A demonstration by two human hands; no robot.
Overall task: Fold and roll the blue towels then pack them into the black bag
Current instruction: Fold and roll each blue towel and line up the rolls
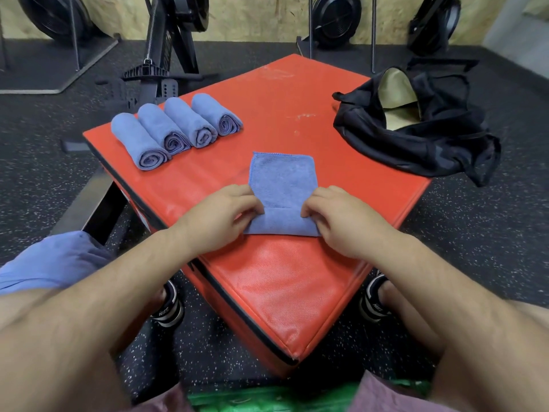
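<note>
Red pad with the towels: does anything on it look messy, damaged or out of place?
Mostly tidy: four rolled towels lie in a neat row. The red pad has whitish scuffs near its far corner, and the black bag slumps crumpled, part hanging over the right edge.

We see four rolled towels [175, 129] side by side on the left of the padded box [267, 278], and the bag [416, 144] on its far right corner. Between them, nearer us, lies the folded towel [283, 179], the left hand [219, 217] and right hand [341, 218] pinching its near end.
</note>
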